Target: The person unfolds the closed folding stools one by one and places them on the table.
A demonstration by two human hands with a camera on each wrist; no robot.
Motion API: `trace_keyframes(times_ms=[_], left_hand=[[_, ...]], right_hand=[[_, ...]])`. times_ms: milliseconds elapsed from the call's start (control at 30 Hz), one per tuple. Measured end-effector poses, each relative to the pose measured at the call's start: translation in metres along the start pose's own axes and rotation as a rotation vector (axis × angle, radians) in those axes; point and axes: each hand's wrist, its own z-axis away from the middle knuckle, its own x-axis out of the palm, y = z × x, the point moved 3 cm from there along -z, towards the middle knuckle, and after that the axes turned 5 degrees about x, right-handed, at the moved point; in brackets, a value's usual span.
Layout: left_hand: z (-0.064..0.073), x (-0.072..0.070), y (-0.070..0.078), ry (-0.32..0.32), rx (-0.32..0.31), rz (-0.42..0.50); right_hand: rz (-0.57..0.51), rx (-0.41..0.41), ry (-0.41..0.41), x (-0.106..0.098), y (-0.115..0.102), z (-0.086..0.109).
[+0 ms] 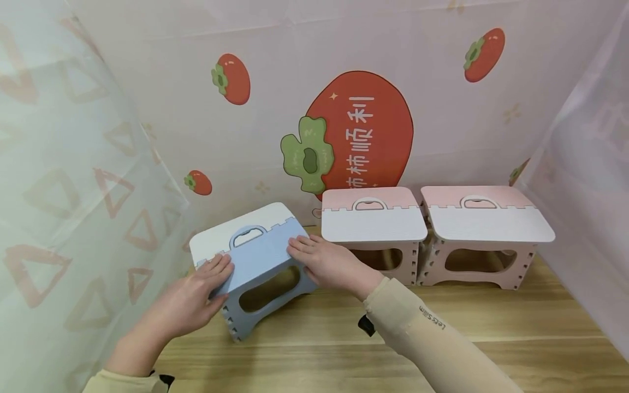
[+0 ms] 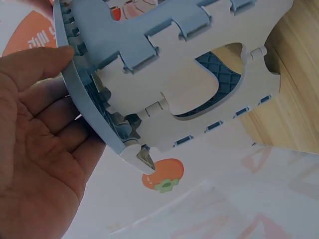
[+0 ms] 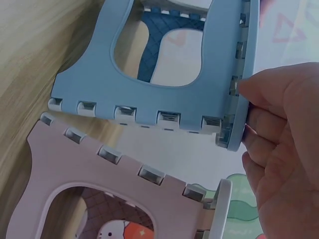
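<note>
A blue and white folding stool (image 1: 262, 256) stands turned at an angle on the wood-look surface, its small carry handle (image 1: 248, 236) in the middle of the seat. My left hand (image 1: 194, 297) grips the seat's near left corner, fingers on top and thumb at the edge. Toward the seat's right end, my right hand (image 1: 334, 265) holds the edge the same way; in the right wrist view its thumb (image 3: 261, 89) lies against the seat's underside rim. Both stool legs are unfolded, with oval openings. The palms face the seat edge in the wrist views.
Two pink and white folding stools stand side by side to the right, the nearer one (image 1: 373, 224) close to the blue stool and the other (image 1: 488, 224) beyond it. A persimmon-printed sheet (image 1: 265, 131) rises behind, with a translucent sheet (image 1: 73, 180) on the left.
</note>
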Motion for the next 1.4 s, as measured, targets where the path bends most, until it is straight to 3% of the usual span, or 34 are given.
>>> trace_keyframes(times_ms=[333,633,900,1400], left_hand=[[-0.009,0.004,-0.016,-0.020,-0.027,-0.003],[-0.018,0.009,-0.029,0.032,-0.077,-0.065],[-0.025,0.013,-0.037,0.060,-0.078,-0.115],[-0.042,0.020,-0.052,0.051,-0.162,-0.089]], right_hand=[[-0.010,0.000,-0.021,0.001,0.000,0.003],[-0.017,0.008,-0.029,0.003,-0.002,0.002],[-0.037,0.038,-0.036,0.005,-0.003,0.003],[0.020,0.052,0.003,0.006,-0.005,0.001]])
